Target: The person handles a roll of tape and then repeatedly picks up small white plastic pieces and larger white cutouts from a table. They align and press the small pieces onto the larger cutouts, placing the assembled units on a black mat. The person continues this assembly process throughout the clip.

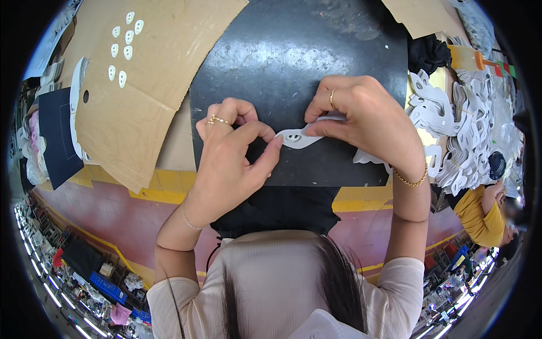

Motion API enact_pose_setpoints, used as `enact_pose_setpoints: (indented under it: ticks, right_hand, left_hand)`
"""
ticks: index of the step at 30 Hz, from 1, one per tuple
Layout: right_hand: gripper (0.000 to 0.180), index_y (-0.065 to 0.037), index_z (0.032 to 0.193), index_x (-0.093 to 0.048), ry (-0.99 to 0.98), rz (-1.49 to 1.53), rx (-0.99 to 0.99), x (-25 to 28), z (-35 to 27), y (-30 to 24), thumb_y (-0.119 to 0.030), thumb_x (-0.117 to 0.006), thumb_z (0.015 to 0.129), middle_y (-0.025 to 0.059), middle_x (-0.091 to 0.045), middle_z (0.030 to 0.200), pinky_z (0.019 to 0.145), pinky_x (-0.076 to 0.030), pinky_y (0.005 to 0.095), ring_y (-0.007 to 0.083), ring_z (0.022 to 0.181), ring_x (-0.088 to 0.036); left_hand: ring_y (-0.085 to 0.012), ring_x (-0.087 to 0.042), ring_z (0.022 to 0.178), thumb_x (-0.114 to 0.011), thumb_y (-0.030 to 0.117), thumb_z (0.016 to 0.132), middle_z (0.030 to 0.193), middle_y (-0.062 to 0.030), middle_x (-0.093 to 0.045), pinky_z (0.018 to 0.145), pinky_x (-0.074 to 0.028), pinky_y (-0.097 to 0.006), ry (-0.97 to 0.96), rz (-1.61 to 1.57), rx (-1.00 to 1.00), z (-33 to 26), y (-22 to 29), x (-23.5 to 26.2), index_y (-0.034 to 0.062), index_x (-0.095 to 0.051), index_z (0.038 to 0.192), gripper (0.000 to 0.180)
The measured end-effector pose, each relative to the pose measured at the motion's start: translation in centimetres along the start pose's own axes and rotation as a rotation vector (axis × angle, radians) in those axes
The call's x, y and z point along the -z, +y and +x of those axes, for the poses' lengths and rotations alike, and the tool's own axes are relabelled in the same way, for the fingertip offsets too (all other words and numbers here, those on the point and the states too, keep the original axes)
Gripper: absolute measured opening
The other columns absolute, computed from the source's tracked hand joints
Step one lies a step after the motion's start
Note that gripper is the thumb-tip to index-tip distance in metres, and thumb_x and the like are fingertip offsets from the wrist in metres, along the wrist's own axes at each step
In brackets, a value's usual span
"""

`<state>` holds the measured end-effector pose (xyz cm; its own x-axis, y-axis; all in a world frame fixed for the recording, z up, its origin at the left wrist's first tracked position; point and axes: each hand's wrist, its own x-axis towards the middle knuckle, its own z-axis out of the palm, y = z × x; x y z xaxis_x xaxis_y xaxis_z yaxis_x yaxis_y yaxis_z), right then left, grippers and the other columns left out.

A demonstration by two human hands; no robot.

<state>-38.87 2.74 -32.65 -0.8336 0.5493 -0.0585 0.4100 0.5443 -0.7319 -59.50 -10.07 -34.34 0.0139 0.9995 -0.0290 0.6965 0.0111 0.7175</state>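
Head view: a white curved cut piece, bearing a small patch with two dark openings, is held over the black mat, near its lower edge. Its left end is pinched between thumb and forefinger of the left hand; its right portion is gripped by the fingertips of the right hand. Eight small white pieces are spread on the brown sheet at left.

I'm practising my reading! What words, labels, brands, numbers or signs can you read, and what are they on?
I can read none.
White strip in left hand and right hand: no readable writing.
Brown cardboard sheet: none readable.
Orange-capped bottle and distant blue crate: too small or blurred to tell.
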Motion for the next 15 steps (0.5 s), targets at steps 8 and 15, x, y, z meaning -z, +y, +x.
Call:
enact_pose_setpoints:
  ticks: [8,15]
  right_hand:
    - [0.019,-0.002,0.085,-0.073,-0.049,-0.022,0.079,0.4,1.1,0.5,-0.006,-0.085,0.071,0.0096,-0.068,0.081,0.064,-0.054,0.0365,0.0296,0.073,-0.068]
    - [0.014,-0.003,0.084,-0.073,-0.083,-0.014,0.064,0.5,1.3,0.5,-0.008,-0.081,0.074,0.0115,-0.068,0.081,0.071,-0.055,0.0396,0.0314,0.078,-0.069]
  left_hand:
    - [-0.0256,-0.047,0.097,-0.080,0.014,0.078,0.099,-0.0051,-0.050,0.086,-0.029,-0.039,0.006,0.000,-0.002,0.1,0.0,-0.4,0.0102,-0.071,0.079,0.010]
    - [-0.0264,-0.046,0.096,-0.080,0.013,0.078,0.101,-0.0050,-0.050,0.085,-0.029,-0.040,-0.001,0.009,-0.014,0.0,0.1,-0.3,0.0106,-0.070,0.078,0.010]
